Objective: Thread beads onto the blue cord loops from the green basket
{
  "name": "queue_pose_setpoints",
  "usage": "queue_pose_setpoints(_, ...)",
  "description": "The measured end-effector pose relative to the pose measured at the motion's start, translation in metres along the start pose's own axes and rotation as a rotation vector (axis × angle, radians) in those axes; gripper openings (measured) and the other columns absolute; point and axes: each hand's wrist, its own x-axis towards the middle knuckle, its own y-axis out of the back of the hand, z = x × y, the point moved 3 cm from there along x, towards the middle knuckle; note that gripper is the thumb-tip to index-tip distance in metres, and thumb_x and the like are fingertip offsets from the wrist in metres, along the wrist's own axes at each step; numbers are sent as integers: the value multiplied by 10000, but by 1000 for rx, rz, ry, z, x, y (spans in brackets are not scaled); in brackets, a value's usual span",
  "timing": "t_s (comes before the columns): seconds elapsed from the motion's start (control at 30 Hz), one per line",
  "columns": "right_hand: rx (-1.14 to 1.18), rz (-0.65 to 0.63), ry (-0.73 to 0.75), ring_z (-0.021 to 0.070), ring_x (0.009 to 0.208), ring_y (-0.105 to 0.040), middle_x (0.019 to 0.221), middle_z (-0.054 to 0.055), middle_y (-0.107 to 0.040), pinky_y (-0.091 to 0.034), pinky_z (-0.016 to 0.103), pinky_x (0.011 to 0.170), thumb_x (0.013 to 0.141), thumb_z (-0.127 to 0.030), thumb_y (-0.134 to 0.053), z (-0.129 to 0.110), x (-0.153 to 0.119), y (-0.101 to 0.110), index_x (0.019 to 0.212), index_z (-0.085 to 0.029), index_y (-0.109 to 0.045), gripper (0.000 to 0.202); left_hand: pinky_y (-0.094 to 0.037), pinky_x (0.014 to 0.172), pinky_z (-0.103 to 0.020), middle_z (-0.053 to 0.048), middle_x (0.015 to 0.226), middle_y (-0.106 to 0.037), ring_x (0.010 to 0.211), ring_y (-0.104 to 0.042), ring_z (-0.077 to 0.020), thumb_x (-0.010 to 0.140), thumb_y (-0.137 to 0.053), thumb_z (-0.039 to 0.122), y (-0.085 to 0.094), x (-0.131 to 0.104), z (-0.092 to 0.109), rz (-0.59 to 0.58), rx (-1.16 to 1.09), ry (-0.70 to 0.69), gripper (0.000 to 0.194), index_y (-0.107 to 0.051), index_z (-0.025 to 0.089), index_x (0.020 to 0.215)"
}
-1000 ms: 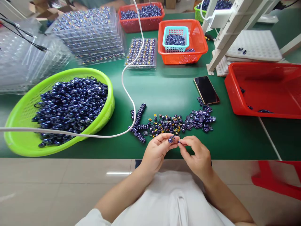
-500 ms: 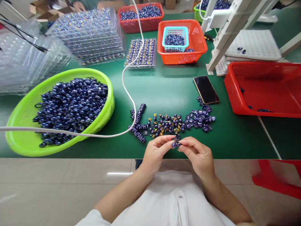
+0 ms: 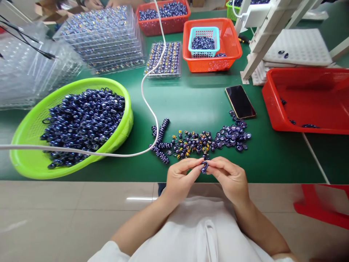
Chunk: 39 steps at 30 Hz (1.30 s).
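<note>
Between my fingertips, close to the table's front edge, is a small dark blue shiny piece (image 3: 204, 167). My left hand (image 3: 180, 178) pinches it from the left, and my right hand (image 3: 231, 178) pinches it from the right. Just beyond my hands lies a pile of dark blue beads with yellow parts (image 3: 193, 143). To its right are flat dark blue pieces (image 3: 231, 137). Stacked dark rings (image 3: 162, 133) form rows on the left of the pile.
A green basket (image 3: 127, 120) of dark rings stands left, crossed by a white cable (image 3: 148, 105). Rear: stacked clear trays (image 3: 117, 47), an orange basket (image 3: 212, 65). Right: a phone (image 3: 240, 102), a red bin (image 3: 313, 109), a metal post (image 3: 261, 43).
The small dark piece has turned between my fingers, and its curved ring side now shows. My fingertips have come closer together. The whole view has shifted slightly.
</note>
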Motion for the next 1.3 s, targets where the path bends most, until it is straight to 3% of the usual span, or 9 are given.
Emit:
queue_pose_setpoints(0.23,1,-27,10,115,688,-672,810,-9,-689,-564,225,620,854,-146,-709,-3,1,-1,969,-279,-771,187,-607,741,-250,-45,928,-804,805,-746,-160,806,-703,73,1,-3,2,-19,121,-244,266,-803,253,974)
queue_pose_setpoints(0.4,13,-10,-26,93,683,-663,821,-15,-683,-561,187,613,869,-149,-690,-3,2,-1,956,-270,-770,169,-599,773,-246,-74,1009,-781,877,-732,-155,843,-649,27,1,-5,5,-100,197,-420,350,-760,233,1102)
queue_pose_setpoints(0.67,-13,-16,-50,89,726,-679,871,-21,-705,-572,172,670,889,-176,-674,1,1,3,1003,-286,-748,175,-586,773,-266,-98,1036,-746,906,-709,-162,844,-654,19,-1,-7,7,-144,198,-474,385,-716,211,1172)
queue_pose_setpoints(0.83,101,-84,-137,105,780,-687,922,-7,-685,-587,191,702,874,-225,-705,5,0,-1,1058,-291,-736,198,-572,753,-268,-65,912,-748,826,-697,-151,838,-672,24,1,-5,5,-171,166,-428,314,-729,198,1093)
queue_pose_setpoints(1.13,350,-113,-240,90,619,-651,810,-9,-632,-601,212,553,855,-268,-723,6,3,-16,972,-245,-753,123,-567,738,-255,-68,918,-713,825,-686,-150,851,-618,-5,2,-9,3,-116,195,-456,297,-713,187,1057)
queue_pose_setpoints(1.3,276,-101,-199,81,597,-639,819,-9,-617,-586,210,543,878,-237,-689,10,3,-13,980,-254,-759,125,-571,778,-252,-58,952,-735,869,-699,-151,851,-641,8,3,-8,-6,-104,177,-425,313,-724,215,1071)
